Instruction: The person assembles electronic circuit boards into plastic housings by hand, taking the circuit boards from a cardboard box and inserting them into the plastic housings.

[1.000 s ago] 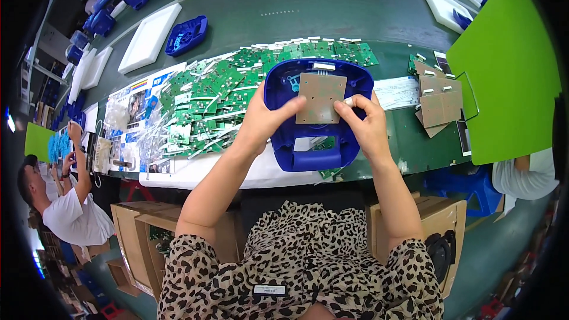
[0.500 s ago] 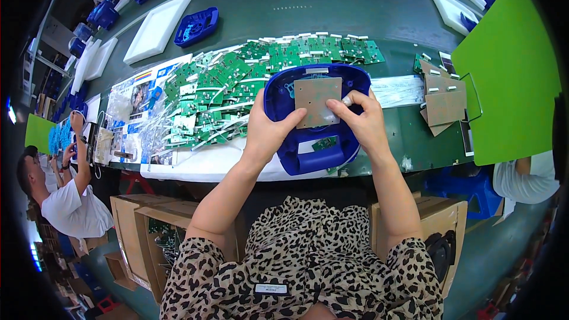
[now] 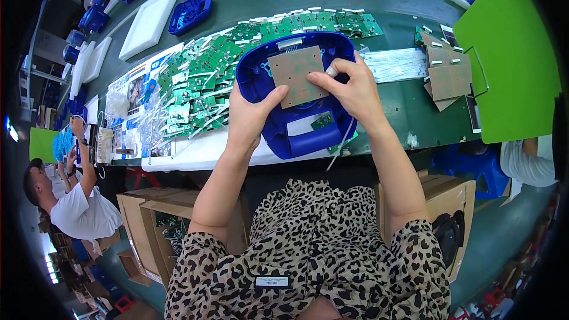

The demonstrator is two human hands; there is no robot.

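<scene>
Right hand (image 3: 355, 89) has shifted onto the board's (image 3: 296, 76) top-right corner; I see left hand (image 3: 249, 115) gripping the shell's (image 3: 296, 136) left edge, thumb pinning board, its long axis running away from me.

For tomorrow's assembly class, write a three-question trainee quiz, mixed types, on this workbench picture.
1. True or false: both hands touch the blue plastic housing.
2. What lies inside the housing under the fingers? A) brown circuit board B) metal spring C) battery
3. On which side of the housing is the pile of green circuit boards?

Key
1. True: the left hand grips its left side, and the right hand its right.
2. A, the brown circuit board.
3. The person's left.
</scene>
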